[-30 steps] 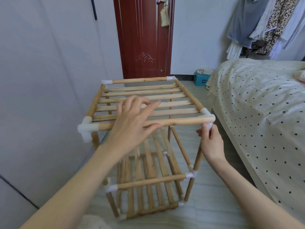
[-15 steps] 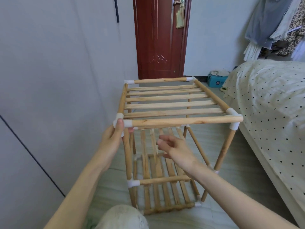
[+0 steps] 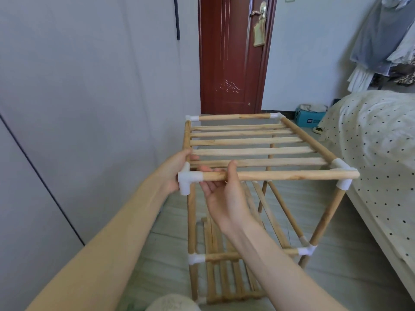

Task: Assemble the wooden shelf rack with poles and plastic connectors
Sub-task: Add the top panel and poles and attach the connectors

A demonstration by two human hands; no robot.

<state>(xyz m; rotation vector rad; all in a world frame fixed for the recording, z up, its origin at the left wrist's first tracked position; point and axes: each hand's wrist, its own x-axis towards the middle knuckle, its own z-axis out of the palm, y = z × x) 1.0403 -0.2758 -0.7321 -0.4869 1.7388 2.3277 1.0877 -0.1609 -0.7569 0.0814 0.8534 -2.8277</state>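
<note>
Standing on the floor between a grey wall and a bed, the rack (image 3: pixel 258 176) looks nearly built, with its slatted top tier and lower tier joined by upright poles. At its near-left corner, the left hand (image 3: pixel 174 170) grips the white connector (image 3: pixel 187 178); just beside it, the right hand (image 3: pixel 221 191) curls around the front pole (image 3: pixel 280 175). Probably only pressing joints tight remains.

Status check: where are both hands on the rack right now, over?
Left hand grips the near-left white connector from outside. Right hand grips the front top pole beside it. Rack upright, top shelf on. Nothing obstructing.
</note>
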